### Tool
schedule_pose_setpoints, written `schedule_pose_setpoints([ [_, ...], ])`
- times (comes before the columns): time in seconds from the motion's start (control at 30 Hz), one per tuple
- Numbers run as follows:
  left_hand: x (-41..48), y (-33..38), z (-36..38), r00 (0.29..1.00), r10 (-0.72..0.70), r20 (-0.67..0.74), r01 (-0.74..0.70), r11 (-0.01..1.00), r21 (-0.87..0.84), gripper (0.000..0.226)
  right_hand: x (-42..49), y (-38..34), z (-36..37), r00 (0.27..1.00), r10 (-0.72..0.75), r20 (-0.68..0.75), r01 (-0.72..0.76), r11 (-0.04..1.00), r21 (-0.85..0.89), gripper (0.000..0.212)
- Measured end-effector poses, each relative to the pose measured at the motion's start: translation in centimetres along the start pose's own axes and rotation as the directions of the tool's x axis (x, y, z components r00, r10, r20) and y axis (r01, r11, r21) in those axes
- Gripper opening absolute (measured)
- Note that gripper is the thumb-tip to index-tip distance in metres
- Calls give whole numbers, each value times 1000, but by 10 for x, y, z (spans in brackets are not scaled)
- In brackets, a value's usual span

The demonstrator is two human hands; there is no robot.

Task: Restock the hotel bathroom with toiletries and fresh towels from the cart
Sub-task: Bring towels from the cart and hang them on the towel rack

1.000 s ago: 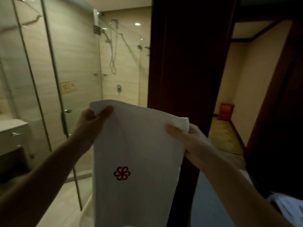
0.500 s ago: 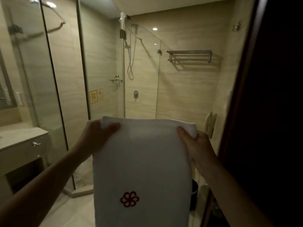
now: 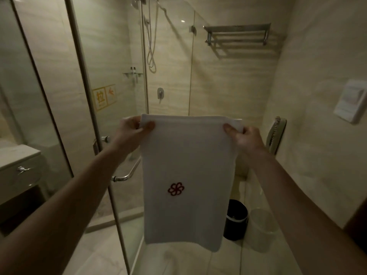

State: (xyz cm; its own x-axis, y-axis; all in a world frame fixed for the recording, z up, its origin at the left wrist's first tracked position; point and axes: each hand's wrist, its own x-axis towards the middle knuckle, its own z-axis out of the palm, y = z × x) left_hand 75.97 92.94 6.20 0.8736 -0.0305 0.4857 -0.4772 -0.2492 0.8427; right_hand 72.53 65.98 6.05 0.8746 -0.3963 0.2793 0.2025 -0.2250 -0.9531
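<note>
Where each hand pinches — towel corners.

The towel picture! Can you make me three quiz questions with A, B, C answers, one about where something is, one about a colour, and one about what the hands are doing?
1. Where is the metal towel rack?
A. on the floor
B. high on the wall
C. inside the drawer

2. What colour is the flower logo on the towel?
A. dark red
B. blue
C. green

3. How is the towel held?
A. one hand only
B. both hands pinch its top corners
C. it lies on the floor

Answers: 1 B, the rack sits up on the wall above the towel. 2 A, the stitching is dark red on white. 3 B, the left hand and right hand each grip a corner.
</note>
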Motion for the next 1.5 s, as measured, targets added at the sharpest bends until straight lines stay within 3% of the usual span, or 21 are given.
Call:
schedule_pose_setpoints([
  [0.07, 33, -23, 17, 999, -9, -49, 9, 1000, -14, 6, 34, 12, 7, 998, -49, -31, 46, 995, -86, 20],
  [0.17, 83, -54, 49, 997, 6, -81, -7, 1000, -16, 17, 91, 36, 12, 990, -135, -45, 116, 949, -293, 25],
  [0.27, 136, -84, 78, 999, -12, -44, 14, 1000, 28, 12, 148, 57, 12, 993, -114, 9, 107, 906, -410, 37],
  [0.47, 233, -123, 120, 997, -31, -74, 42, 986, 159, 17, 246, 80, 20, 998, -30, 58, 47, 945, -322, 29],
  [0.7, 326, -156, 170, 990, -138, -11, 137, 987, -78, 7, 348, 99, 32, 998, 59, -12, -60, 994, -95, 17],
  [0.83, 388, -186, 198, 982, -185, 36, 188, 973, -135, 5, 410, 117, 37, 998, 65, 21, -62, 990, -130, 18],
  [1.1, 542, -234, 253, 961, -171, 216, 209, 963, -167, 14, 561, 143, 51, 980, 182, 83, -179, 983, -41, 22],
  [1.27, 644, -258, 285, 915, -172, 365, 246, 955, -167, 18, 653, 152, 48, 957, 245, 152, -235, 969, -79, 12],
  [1.5, 748, -286, 347, 920, -142, 366, 237, 944, -229, 15, 762, 172, 56, 953, 271, 134, -282, 956, 76, 25],
])
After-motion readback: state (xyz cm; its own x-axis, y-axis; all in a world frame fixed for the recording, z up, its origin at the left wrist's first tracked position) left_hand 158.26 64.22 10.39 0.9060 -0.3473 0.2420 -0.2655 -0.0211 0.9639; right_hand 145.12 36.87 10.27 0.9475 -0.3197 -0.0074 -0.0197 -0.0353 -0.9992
